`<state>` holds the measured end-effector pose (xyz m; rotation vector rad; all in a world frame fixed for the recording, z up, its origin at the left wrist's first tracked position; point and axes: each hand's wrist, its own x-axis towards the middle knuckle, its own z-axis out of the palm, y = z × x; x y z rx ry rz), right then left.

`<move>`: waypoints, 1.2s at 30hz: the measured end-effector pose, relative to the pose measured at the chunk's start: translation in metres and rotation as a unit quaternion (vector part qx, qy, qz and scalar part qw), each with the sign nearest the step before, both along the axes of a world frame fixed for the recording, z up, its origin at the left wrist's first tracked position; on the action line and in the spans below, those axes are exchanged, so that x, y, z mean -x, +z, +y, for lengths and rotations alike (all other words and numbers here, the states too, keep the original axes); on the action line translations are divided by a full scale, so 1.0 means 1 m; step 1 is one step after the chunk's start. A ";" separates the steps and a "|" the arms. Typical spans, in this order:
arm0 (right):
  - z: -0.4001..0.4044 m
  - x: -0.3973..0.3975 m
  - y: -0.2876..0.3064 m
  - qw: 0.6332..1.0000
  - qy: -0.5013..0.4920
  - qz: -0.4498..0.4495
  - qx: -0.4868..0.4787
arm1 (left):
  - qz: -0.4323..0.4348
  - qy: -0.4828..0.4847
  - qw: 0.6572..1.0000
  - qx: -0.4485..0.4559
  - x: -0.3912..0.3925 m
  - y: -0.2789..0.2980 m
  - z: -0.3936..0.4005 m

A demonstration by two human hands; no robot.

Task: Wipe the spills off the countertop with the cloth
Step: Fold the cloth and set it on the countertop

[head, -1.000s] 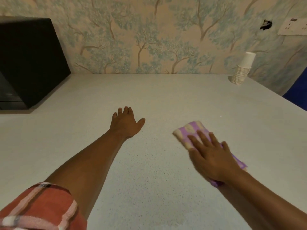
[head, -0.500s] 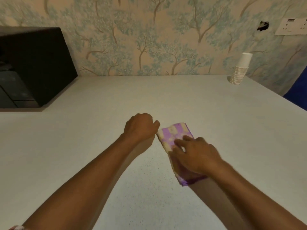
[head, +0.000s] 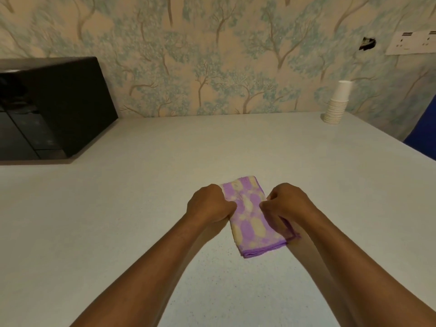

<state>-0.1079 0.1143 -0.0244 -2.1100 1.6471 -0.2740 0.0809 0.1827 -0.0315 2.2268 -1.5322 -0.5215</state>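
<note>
A folded purple and cream cloth (head: 252,220) lies flat on the pale speckled countertop (head: 141,208), near the middle. My left hand (head: 210,204) is curled at the cloth's left edge and pinches it. My right hand (head: 287,204) is curled at the right edge and grips it the same way. Both hands rest low on the counter with the cloth stretched between them. I can make out no clear spill on the surface.
A black microwave (head: 47,107) stands at the back left against the wallpapered wall. A stack of white paper cups (head: 337,102) sits at the back right corner. The counter's right edge (head: 401,147) runs diagonally beside something blue (head: 424,135).
My left hand came across from its flat rest on the counter and closed on the cloth's left edge. My right hand shifted from pressing flat on the cloth to gripping its right edge.
</note>
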 end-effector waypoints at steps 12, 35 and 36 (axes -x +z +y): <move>-0.048 0.027 0.012 0.987 0.010 -0.160 -0.028 | 0.223 0.035 0.956 0.185 0.028 0.002 -0.046; -0.203 0.111 0.016 0.965 -0.116 -0.217 0.090 | 0.484 0.035 0.853 0.193 0.115 0.010 -0.215; -0.204 0.111 0.009 0.974 -0.106 -0.173 0.103 | 0.495 0.027 0.848 0.188 0.117 0.002 -0.216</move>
